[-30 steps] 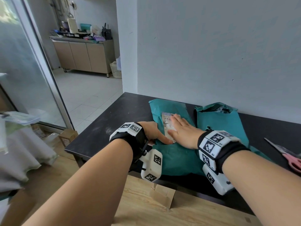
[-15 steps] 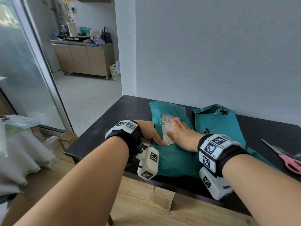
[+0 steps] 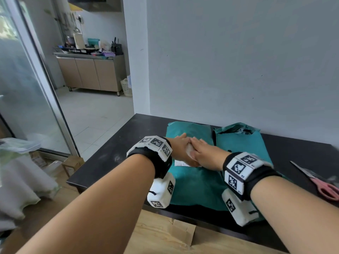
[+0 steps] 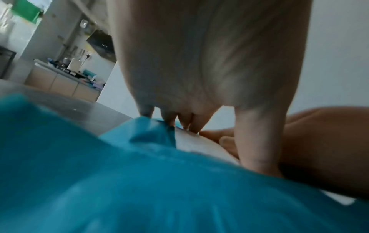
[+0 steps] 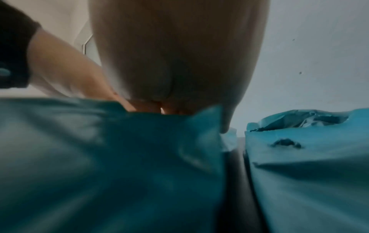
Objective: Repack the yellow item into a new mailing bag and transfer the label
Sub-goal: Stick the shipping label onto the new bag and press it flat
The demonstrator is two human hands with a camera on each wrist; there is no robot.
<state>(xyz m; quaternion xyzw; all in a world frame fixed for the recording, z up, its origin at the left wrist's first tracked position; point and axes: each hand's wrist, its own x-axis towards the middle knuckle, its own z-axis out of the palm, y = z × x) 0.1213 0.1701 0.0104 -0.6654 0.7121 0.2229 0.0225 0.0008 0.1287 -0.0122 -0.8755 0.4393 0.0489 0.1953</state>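
we see our left hand [image 3: 180, 146] lying flat, fingers straight, pressing the white label [image 3: 180, 163] onto the new teal mailing bag [image 3: 194, 182] on the black table [image 3: 113, 151]. our right hand [image 3: 203, 154] presses beside it, fingers extended. right of them lies the torn old bag [image 3: 242, 142], then pink scissors [image 3: 324, 187]. the yellow item is not visible.

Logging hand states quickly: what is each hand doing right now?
Left hand: open, fingers flat, pressing the label onto the teal mailing bag.
Right hand: open, flat on the label.
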